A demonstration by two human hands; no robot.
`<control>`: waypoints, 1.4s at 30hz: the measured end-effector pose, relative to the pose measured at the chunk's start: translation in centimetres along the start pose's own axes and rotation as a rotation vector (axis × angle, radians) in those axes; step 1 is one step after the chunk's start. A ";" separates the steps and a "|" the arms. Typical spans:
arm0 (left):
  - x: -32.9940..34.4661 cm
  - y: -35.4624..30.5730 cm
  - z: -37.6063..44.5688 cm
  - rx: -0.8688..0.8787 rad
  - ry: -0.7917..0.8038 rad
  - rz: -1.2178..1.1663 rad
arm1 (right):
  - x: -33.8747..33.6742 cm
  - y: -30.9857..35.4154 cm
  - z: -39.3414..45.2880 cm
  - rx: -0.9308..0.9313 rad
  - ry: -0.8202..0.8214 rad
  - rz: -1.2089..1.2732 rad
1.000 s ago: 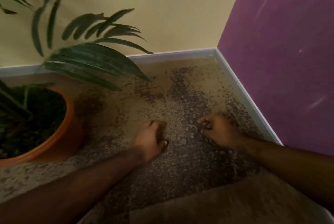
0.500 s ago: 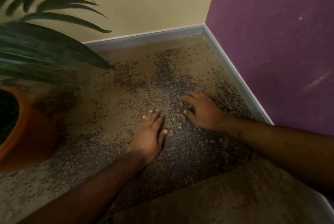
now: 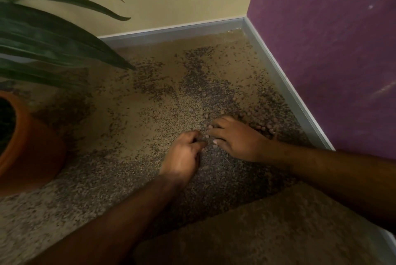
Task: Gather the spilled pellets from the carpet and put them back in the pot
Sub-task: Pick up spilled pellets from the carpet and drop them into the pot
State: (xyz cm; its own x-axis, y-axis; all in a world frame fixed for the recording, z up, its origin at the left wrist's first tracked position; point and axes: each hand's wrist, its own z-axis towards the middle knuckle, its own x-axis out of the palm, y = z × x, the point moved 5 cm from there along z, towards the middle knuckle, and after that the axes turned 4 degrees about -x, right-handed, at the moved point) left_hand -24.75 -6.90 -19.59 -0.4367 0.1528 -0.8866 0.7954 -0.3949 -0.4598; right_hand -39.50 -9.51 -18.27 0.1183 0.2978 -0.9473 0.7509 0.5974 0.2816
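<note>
Pellets (image 3: 252, 122) lie scattered over the carpet (image 3: 132, 114), thickest around the middle and toward two o'clock, where rounder brown ones cluster just beyond the right hand (image 3: 235, 138) and run close to the skirting (image 3: 285, 85). That hand rests palm down with its fingers spread flat on the pile; the left hand (image 3: 184, 153), just beside it toward seven o'clock, has its grip curled inward, thumb against fingers, though motion blur and dim light leave me unable to tell whether it pinches any pellets. The pot (image 3: 27, 153) stands well apart at nine o'clock, half out of view under drooping leaves (image 3: 53, 42). Several risks follow from this layout. Raking with flat fingers may press the finer grains deeper into the carpet fibres, where they would be hard to lift. Sweeping toward three o'clock could drive pellets against the skirting and into the corner. Carrying a loose handful across to the pot invites dribbling along the way, and a forearm brushing the leaves could tip more out. Small pinches would make slow work.
</note>
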 end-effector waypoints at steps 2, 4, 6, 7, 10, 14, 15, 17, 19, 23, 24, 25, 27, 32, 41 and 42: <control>-0.4 0.2 -0.2 0.025 -0.010 0.007 | 0.2 0.0 -0.9 -0.028 0.012 -0.013; -0.7 0.4 -0.4 0.041 -0.018 0.022 | 0.5 0.3 -1.6 -0.050 0.028 -0.008; -1.2 0.9 -0.5 0.043 -0.028 0.049 | 0.8 0.7 -2.2 -0.059 0.048 0.012; -1.4 1.2 -0.5 0.040 -0.037 0.068 | 0.9 0.9 -2.5 -0.063 0.059 0.024; -2.2 2.4 -0.8 0.025 -0.061 0.119 | 1.2 1.6 -3.3 -0.089 0.093 0.054; -2.6 3.1 -1.1 0.000 -0.029 0.085 | 1.2 1.6 -3.7 -0.099 0.151 0.061; -2.7 3.2 -1.1 -0.011 -0.017 0.082 | 1.1 1.6 -3.7 -0.095 0.163 0.067; -3.0 3.3 -1.0 -0.021 -0.001 0.077 | 0.9 1.7 -3.5 -0.084 0.178 0.078; -3.3 3.3 -0.6 -0.077 0.024 0.037 | 0.5 1.7 -3.1 -0.040 0.203 0.140; -3.3 3.7 0.9 -0.243 0.113 -0.037 | -0.4 1.7 -1.9 0.070 0.272 0.205; -3.4 3.9 1.2 -0.271 0.132 -0.053 | -0.5 1.8 -1.6 0.083 0.299 0.200; -3.6 4.2 1.4 -0.312 0.146 -0.087 | -0.5 1.8 -1.3 0.089 0.329 0.191; -3.8 4.6 1.4 -0.386 0.172 -0.143 | -0.6 2.0 -0.9 0.095 0.386 0.167; -4.5 5.5 0.0 -0.567 0.166 -0.259 | -0.4 2.2 -0.5 0.066 0.426 0.112; -7.1 5.9 -1.1 -0.678 0.117 -0.486 | -3.3 -1.2 -0.6 0.432 0.009 0.730; -7.4 5.8 -1.2 -0.691 0.109 -0.530 | -3.4 -1.3 -0.8 0.488 -0.036 0.866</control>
State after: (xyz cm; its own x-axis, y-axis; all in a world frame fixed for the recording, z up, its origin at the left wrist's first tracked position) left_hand -16.39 -9.20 -15.77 -0.8063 0.2598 -0.5313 0.5911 0.3843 -0.7091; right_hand -41.45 -10.71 -15.27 0.7658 0.4590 -0.4505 0.5798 -0.1896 0.7924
